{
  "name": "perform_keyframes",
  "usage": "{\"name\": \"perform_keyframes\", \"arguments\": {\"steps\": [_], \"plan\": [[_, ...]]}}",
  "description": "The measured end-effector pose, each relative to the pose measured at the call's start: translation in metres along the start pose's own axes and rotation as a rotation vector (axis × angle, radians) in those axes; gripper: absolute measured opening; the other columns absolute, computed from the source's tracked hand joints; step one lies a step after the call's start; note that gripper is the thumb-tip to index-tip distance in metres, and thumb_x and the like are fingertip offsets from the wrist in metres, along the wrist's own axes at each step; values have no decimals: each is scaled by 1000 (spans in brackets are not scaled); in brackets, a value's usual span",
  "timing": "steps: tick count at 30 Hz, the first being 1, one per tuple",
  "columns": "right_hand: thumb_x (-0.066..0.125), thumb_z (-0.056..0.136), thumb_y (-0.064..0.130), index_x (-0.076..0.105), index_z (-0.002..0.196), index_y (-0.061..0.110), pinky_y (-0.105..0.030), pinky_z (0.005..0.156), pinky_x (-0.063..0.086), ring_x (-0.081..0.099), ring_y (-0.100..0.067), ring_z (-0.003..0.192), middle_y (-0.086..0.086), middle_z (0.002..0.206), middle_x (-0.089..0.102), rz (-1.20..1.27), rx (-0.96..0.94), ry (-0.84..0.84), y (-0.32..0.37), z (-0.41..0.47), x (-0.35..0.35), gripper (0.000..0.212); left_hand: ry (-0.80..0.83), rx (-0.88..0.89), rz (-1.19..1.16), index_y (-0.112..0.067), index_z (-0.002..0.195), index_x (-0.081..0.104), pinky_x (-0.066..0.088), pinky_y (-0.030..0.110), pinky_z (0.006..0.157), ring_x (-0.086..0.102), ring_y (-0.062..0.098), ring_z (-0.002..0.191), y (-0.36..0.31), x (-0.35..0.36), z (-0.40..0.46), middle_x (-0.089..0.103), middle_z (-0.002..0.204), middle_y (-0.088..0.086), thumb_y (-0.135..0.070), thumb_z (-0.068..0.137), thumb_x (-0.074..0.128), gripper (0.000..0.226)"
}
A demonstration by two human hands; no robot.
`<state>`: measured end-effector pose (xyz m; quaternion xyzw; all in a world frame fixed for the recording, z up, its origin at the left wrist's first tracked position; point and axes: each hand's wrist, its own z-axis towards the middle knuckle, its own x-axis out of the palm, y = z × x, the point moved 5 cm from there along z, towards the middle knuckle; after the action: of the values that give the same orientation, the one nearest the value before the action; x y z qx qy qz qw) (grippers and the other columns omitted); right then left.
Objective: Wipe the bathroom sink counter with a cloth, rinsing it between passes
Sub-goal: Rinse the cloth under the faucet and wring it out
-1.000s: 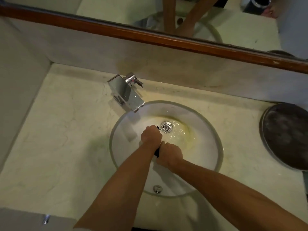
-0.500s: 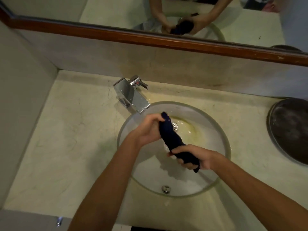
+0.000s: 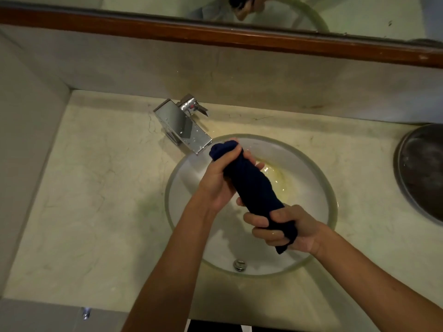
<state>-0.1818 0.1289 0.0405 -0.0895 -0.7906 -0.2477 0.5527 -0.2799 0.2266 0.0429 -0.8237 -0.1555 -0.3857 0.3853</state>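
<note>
The dark blue cloth [image 3: 251, 188] is held over the sink [image 3: 318, 188] at the centre of the frame as a thick twisted roll, running from below the faucet [image 3: 182, 125] down toward the lower right. Its upper end is gripped by the left hand [image 3: 215, 180], with fingers [image 3: 236, 149] curled round it; its lower end is clenched in the right hand [image 3: 287, 228], whose fingers [image 3: 261, 221] are wrapped tightly round the roll.

A second ago the cloth was almost hidden between two fists set close together low in the basin. Since then the hands have been drawn apart and lifted, and the cloth has been stretched out between them. This is judged to be wringing after a rinse. No water is seen running from the faucet. The pale table [image 3: 96, 188] around the basin has not yet been returned to, so another wiping pass is probably next. A round dark tray [image 3: 424, 173] lies at the right edge.
</note>
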Motion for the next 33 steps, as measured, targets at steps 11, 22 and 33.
{"name": "perform_keyframes", "arguments": {"steps": [11, 22, 33], "plan": [[71, 72, 31, 54, 103, 12, -31, 57, 46, 65, -19, 75, -3, 89, 65, -1358, 406, -1229, -16, 53, -96, 40, -539, -300, 1552, -12, 97, 56, 50, 32, 74, 69, 25, 85, 51, -91, 81, 67, 92, 2, -29, 94, 59, 17], [63, 90, 24, 46, 116, 9, -35, 61, 38, 63, -29, 80, 2, 72, 42, -1725, 473, -1200, -30, 70, -97, 35, -473, -403, 1903, -12, 116, 65, 46, 30, 81, 69, 26, 107, 71, -116, 82, 70, 117, 7, -23, 93, 64, 25], [63, 90, 20, 42, 126, 4, -36, 65, 40, 69, -34, 92, -10, 98, 67, -1852, 394, -1299, -11, 47, -82, 45, -485, -278, 1940, -20, 142, 43, 34, 45, 111, 53, 33, 129, 53, -113, 71, 48, 145, 14, -23, 95, 55, 49]]}}
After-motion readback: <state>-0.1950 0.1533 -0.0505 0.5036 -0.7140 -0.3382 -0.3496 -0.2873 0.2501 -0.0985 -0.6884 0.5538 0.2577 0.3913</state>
